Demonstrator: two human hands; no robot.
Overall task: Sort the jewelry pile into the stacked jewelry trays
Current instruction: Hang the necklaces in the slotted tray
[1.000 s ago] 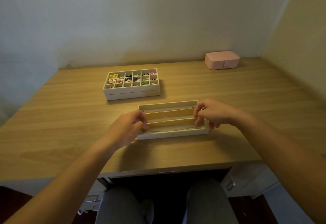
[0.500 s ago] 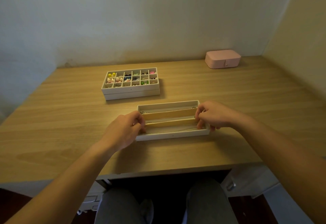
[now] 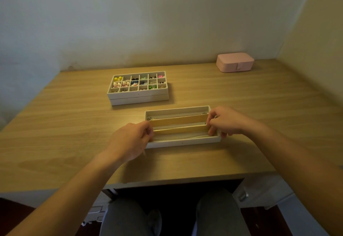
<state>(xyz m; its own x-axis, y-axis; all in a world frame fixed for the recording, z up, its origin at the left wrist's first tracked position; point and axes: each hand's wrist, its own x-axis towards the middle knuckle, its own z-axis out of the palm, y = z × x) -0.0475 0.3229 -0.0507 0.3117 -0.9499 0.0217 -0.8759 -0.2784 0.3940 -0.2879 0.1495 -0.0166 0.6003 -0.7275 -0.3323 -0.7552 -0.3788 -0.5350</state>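
Observation:
A long white tray (image 3: 182, 143) with three lengthwise channels and two wooden dividers lies near the desk's front edge. Thin chains lie in its channels, one of them in the front channel (image 3: 178, 137). My left hand (image 3: 130, 139) is at the tray's left end with fingers curled, pinching the end of a thin necklace chain. My right hand (image 3: 225, 119) is at the right end, its fingertips pinching the chain's other end beside the middle channel. Behind and to the left stand the stacked white trays (image 3: 138, 94); the top one has many small cells holding colourful earrings.
A shut pink jewelry box (image 3: 234, 62) sits at the desk's back right, by the wall. The wooden desk (image 3: 74, 124) meets walls at the back and right. My knees show below the front edge.
Both hands stay at the long tray's ends, with only small finger shifts. The camera has tilted slightly.

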